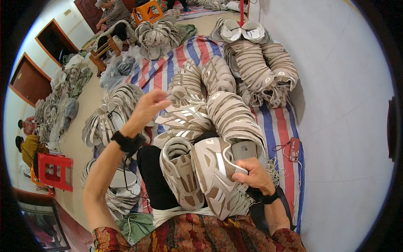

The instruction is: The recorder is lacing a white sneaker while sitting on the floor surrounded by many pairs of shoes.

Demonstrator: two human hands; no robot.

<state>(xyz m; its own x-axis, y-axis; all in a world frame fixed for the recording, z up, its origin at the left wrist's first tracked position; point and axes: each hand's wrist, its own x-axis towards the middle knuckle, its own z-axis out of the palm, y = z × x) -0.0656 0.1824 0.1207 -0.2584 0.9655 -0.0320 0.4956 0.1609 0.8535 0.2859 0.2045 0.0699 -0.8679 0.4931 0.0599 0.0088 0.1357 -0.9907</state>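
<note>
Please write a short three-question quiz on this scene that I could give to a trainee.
1. Which hand grips a shoe: the left hand or the right hand?

2. True or false: the red stool stands to the right of the striped sheet.

3. Which colour joins red and white in the sheet's stripes?
a) green
b) blue
c) yellow

Key:
1. The right hand; the left hand is raised, with no shoe in its grip.
2. False: the red stool is to the left of the sheet.
3. b) blue.
</note>
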